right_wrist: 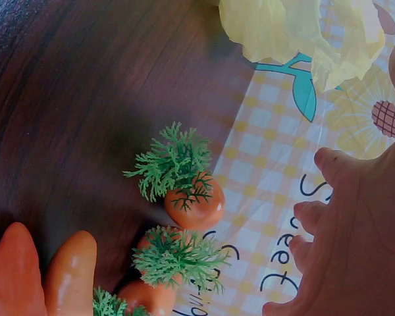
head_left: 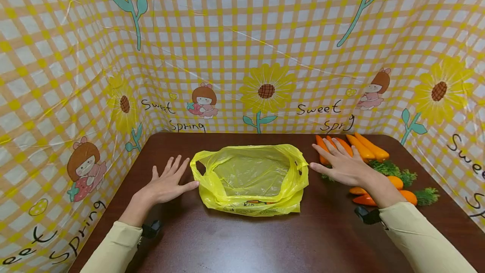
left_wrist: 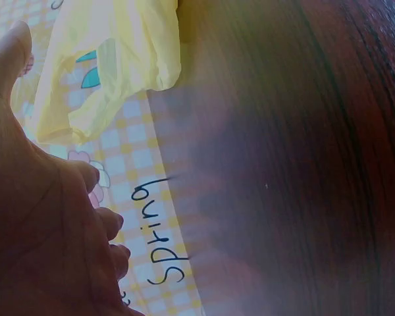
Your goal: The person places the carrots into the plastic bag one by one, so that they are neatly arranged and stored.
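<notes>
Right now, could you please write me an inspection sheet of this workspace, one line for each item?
Surface: dark brown wooden table, bare in front.
Job's things: yellow plastic bag lying open at the middle; toy carrots with green tops in a pile to its right.
Clutter: nothing seen.
Hands: left hand flat on the table, fingers spread, thumb at the bag's left edge; right hand open, fingers straight, over the near carrots, thumb by the bag's right handle. Neither grips anything.
Cables: nothing seen; only a small black device at each wrist.
Surroundings: yellow checked cloth with sunflowers and "Sweet Spring" print walls the table on three sides.
</notes>
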{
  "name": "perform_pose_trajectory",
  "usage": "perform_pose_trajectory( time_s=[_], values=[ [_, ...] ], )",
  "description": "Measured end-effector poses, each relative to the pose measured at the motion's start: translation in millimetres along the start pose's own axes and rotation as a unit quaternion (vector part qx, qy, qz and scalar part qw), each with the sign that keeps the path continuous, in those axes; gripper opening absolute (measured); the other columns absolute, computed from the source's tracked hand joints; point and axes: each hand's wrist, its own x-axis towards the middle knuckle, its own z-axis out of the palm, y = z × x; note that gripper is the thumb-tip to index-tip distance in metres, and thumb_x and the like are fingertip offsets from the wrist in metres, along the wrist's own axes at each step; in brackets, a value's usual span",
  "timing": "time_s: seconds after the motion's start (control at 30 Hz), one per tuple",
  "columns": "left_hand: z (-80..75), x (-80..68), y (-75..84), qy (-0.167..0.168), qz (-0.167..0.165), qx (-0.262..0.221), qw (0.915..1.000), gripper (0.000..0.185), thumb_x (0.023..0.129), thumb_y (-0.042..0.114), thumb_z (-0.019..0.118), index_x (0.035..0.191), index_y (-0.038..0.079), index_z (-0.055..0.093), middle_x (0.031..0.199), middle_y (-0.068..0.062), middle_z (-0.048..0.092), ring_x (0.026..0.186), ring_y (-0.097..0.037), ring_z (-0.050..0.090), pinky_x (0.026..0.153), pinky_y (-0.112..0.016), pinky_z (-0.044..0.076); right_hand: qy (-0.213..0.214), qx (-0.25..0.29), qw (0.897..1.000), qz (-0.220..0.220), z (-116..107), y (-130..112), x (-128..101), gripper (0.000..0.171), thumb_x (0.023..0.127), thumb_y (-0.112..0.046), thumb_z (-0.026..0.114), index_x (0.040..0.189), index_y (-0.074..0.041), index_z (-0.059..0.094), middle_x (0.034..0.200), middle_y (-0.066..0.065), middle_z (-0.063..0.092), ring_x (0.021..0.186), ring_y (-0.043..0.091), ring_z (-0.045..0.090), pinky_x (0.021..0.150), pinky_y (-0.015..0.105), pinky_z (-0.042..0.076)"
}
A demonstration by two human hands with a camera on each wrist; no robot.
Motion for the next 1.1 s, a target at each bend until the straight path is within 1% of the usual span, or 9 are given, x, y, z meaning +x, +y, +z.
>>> perform_pose_trajectory(
  time_s=[0.17, 0.33, 0.43, 0.53, 0.6, 0.7, 0.83, 0.97, 1.1],
  values=[
    [-4.5, -1.6, 0.5, 0.014, 0.009, -0.003, 0.9999, 0.101, 0.091, 0.078, 0.042, 0.164, 0.016, 0.009, 0.170, -0.016, -0.002, 0.156, -0.041, -0.005, 0.109, -0.078, -0.010, 0.004, 0.007, 1.000, -0.001, -2, 1, -1, 0.082, 0.099, -0.069, 0.037, 0.164, -0.024, 0.015, 0.168, 0.022, 0.003, 0.151, 0.052, 0.004, 0.105, 0.081, -0.006],
    [-14.5, -2.5, 9.2, 0.054, 0.028, 0.011, 0.9981, 0.101, 0.092, 0.078, 0.042, 0.164, 0.017, 0.006, 0.170, -0.015, -0.004, 0.156, -0.040, -0.005, 0.108, -0.079, -0.008, 0.008, 0.017, 1.000, -0.004, -5, 2, -5, 0.081, 0.100, -0.067, 0.038, 0.164, -0.024, 0.014, 0.169, 0.021, 0.002, 0.152, 0.052, 0.003, 0.104, 0.081, -0.007],
    [-21.3, -2.7, 23.7, 0.084, 0.044, 0.024, 0.9952, 0.103, 0.090, 0.080, 0.042, 0.164, 0.018, 0.007, 0.170, -0.013, -0.004, 0.156, -0.037, -0.006, 0.111, -0.077, -0.007, 0.012, 0.020, 1.000, -0.005, -8, -1, -8, 0.081, 0.100, -0.067, 0.039, 0.164, -0.024, 0.015, 0.169, 0.021, 0.004, 0.152, 0.051, 0.003, 0.105, 0.081, -0.007],
    [-24.9, -1.2, 42.5, 0.115, 0.066, 0.041, 0.9904, 0.103, 0.089, 0.081, 0.043, 0.164, 0.019, 0.010, 0.171, -0.011, -0.002, 0.157, -0.032, -0.006, 0.117, -0.070, -0.003, 0.016, 0.023, 1.000, -0.007, -10, -9, -9, 0.081, 0.100, -0.068, 0.039, 0.164, -0.025, 0.014, 0.169, 0.019, 0.003, 0.153, 0.049, 0.003, 0.106, 0.080, -0.006],
    [-25.2, 1.5, 55.3, 0.130, 0.088, 0.053, 0.9862, 0.101, 0.090, 0.079, 0.046, 0.163, 0.017, 0.015, 0.171, -0.011, 0.001, 0.157, -0.032, -0.002, 0.121, -0.065, 0.004, 0.025, 0.022, 0.999, -0.014, -12, -16, -8, 0.081, 0.099, -0.068, 0.040, 0.164, -0.025, 0.013, 0.170, 0.018, 0.003, 0.154, 0.047, 0.002, 0.107, 0.080, -0.005],
    [-21.5, 9.0, 72.0, 0.146, 0.121, 0.075, 0.9790, 0.094, 0.091, 0.072, 0.053, 0.160, 0.013, 0.030, 0.169, -0.015, 0.013, 0.157, -0.034, 0.011, 0.122, -0.059, 0.016, 0.057, 0.024, 0.998, -0.032, -15, -29, -5, 0.082, 0.099, -0.068, 0.043, 0.164, -0.026, 0.015, 0.170, 0.015, 0.006, 0.155, 0.043, 0.002, 0.111, 0.076, -0.002],
    [-9.7, 21.0, 84.4, 0.139, 0.145, 0.102, 0.9742, 0.082, 0.092, 0.062, 0.062, 0.151, 0.007, 0.046, 0.161, -0.020, 0.034, 0.150, -0.037, 0.032, 0.118, -0.054, 0.031, 0.126, 0.024, 0.988, -0.082, -14, -47, 3, 0.080, 0.097, -0.059, 0.057, 0.160, -0.019, 0.031, 0.166, 0.017, 0.023, 0.153, 0.042, 0.018, 0.116, 0.069, 0.014],
    [2.7, 30.7, 85.4, 0.128, 0.145, 0.124, 0.9732, 0.074, 0.093, 0.053, 0.067, 0.145, 0.002, 0.052, 0.153, -0.022, 0.045, 0.140, -0.037, 0.046, 0.111, -0.052, 0.041, 0.183, 0.022, 0.974, -0.135, -10, -68, 11, 0.064, 0.096, -0.041, 0.068, 0.149, -0.010, 0.050, 0.153, 0.018, 0.047, 0.141, 0.042, 0.042, 0.109, 0.064, 0.034],
    [14.1, 37.9, 80.6, 0.126, 0.139, 0.113, 0.9757, 0.070, 0.091, 0.045, 0.072, 0.142, 0.001, 0.053, 0.148, -0.022, 0.050, 0.137, -0.037, 0.049, 0.110, -0.052, 0.042, 0.193, 0.029, 0.968, -0.158, 1, -87, 20, 0.053, 0.095, -0.034, 0.070, 0.141, -0.010, 0.059, 0.143, 0.015, 0.058, 0.132, 0.036, 0.052, 0.102, 0.058, 0.045]
  ],
)
